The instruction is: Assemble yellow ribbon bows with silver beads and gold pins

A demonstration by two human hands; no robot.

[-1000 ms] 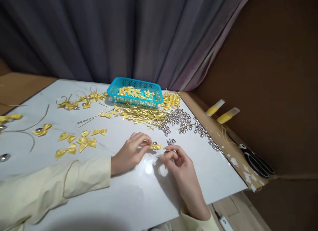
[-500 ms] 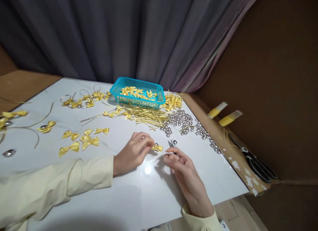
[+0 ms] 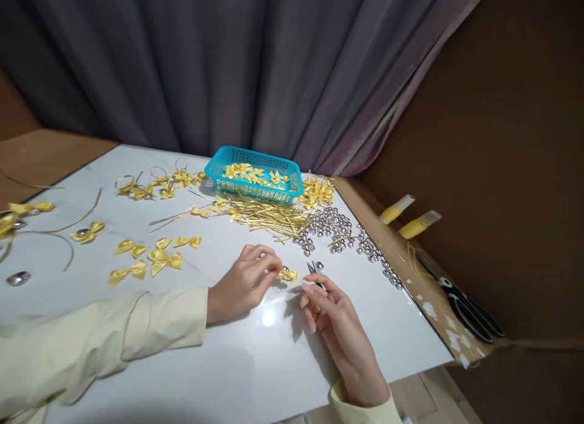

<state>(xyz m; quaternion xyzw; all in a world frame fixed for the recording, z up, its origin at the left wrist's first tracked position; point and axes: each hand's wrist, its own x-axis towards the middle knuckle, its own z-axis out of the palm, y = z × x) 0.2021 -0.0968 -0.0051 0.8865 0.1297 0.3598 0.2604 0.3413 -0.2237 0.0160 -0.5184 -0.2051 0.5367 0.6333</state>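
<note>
My left hand (image 3: 244,281) is closed in a pinch at the left end of a small yellow ribbon bow (image 3: 292,275) with a silver bead at its middle. Just right of the bow, my right hand (image 3: 335,323) has thumb and forefinger pressed together. Whatever lies between those fingertips is too small to make out. Dark pointed blades of small scissors (image 3: 312,267) show beyond the right fingers, which hide the rest. One loose silver bead (image 3: 320,266) sits beside the blades.
A turquoise basket (image 3: 253,190) of bows stands at the back, before gold wire strips (image 3: 269,216). Silver beads (image 3: 335,226) are heaped to the right. More bows (image 3: 166,261) lie left. Large scissors (image 3: 472,308) and two yellow-filled tubes (image 3: 420,224) rest beyond the table's right edge.
My right fingertips have shifted slightly and curled differently. The thin strand seen between them and the bow is hard to make out now. My left hand keeps its pinch; the view has tilted slightly.
</note>
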